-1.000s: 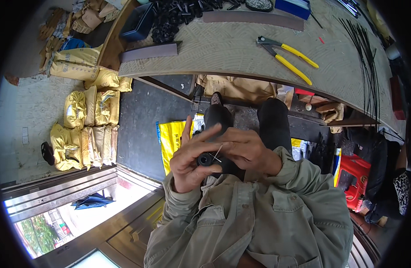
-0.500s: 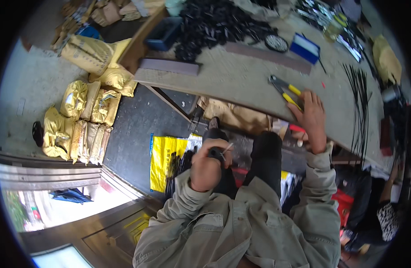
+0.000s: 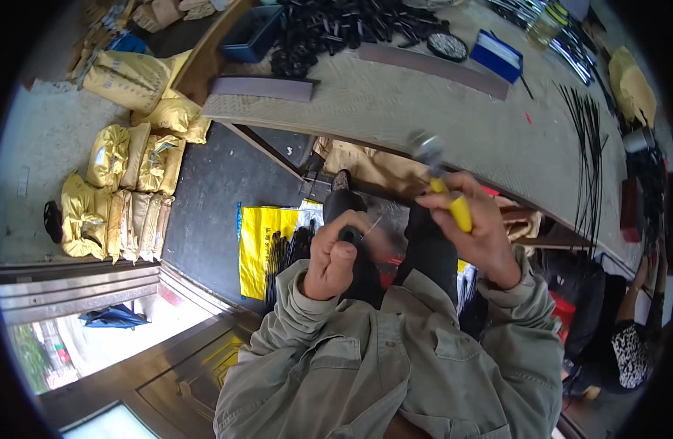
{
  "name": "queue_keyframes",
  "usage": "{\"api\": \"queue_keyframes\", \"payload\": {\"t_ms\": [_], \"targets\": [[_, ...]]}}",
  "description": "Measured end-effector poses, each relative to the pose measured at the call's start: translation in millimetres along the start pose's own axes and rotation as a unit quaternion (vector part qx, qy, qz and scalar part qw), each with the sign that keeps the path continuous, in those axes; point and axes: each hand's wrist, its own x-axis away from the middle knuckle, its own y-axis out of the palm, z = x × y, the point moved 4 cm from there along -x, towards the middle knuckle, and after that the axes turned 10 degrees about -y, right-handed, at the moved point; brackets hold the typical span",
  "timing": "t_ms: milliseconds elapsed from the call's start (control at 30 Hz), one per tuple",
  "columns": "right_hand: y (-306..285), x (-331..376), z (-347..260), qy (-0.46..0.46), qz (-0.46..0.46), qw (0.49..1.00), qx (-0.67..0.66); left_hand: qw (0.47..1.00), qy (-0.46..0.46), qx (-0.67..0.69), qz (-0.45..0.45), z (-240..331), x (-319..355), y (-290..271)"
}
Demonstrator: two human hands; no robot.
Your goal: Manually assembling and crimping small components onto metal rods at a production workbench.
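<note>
Workbench (image 3: pixel 512 143), likely pliers (image 3: pixel 460 213) in right hand (image 3: pixel 484 230)

The left hand (image 3: pixel 333 256) holds a black tube (image 3: pixel 349 235), with a thin wire (image 3: pixel 374 225) beside it. The right hand (image 3: pixel 477 227) grips pliers (image 3: pixel 460 212) by their yellow handles; the metal end is blurry. The table (image 3: pixel 336 95) has black bits (image 3: pixel 351 29), a blue tub (image 3: pixel 251 36) and long black sticks (image 3: pixel 586 161). Fat yellow bags (image 3: pixel 108 157) sit off left.

Yellow-handled pliers (image 3: pixel 460 213) held aloft, head blurred, black cylinder (image 3: pixel 349 235) end-on
</note>
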Motion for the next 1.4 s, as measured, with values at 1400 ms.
{"api": "queue_keyframes", "payload": {"t_ms": [1400], "targets": [[6.7, 40.8, -30.4, 0.168, -0.405, 0.841, -0.318, 0.970, 0.022, -0.104, -0.218, 10.6, 20.7, -3.2]]}}
